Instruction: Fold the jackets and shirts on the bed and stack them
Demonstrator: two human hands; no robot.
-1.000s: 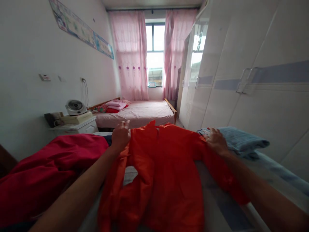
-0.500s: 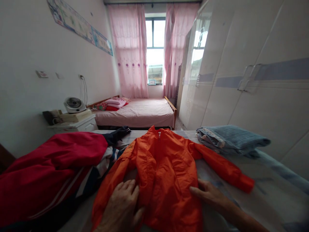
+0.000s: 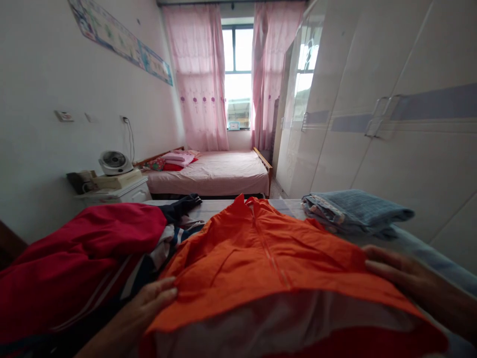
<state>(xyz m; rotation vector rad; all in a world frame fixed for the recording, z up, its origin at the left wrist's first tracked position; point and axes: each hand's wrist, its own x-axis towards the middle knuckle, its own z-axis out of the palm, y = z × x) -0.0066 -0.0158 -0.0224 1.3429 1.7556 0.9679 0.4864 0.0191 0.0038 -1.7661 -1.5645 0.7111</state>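
- Head view: orange jacket (image 3: 231, 258) in the middle, front up, spread on a pale surface (image 3: 286, 204) with blue patches; collar at far end, hem nearest the camera.
- Zip (image 3: 269, 255) runs down the front, slanting toward the hem.
- Hem gapes toward the camera; pale lining (image 3: 276, 318) shows inside, some red below it.
- Left hand (image 3: 143, 309) at jacket's left edge, near the hem; its fingers (image 3: 168, 294) stretched out, touching the cloth. Can't tell if cloth is pinched.
- Right hand (image 3: 406, 276) at jacket's right side; its fingers (image 3: 376, 268) slightly bent, against the cloth. Grip can't be told; blurry.
- Left of jacket: red garment (image 3: 112, 228) in a loose heap, white stripes low on it; dark cloth (image 3: 182, 206) by its far end.
- Right of jacket, far side: folded blue cloth (image 3: 367, 211), just beside the jacket.
- Behind: bed (image 3: 227, 174) with pink sheet, pink curtains (image 3: 197, 74) at the window (image 3: 237, 84).
- Far left: fan (image 3: 115, 163) on a box, on a white cabinet (image 3: 134, 194).
- Right: white wardrobe (image 3: 372, 59).
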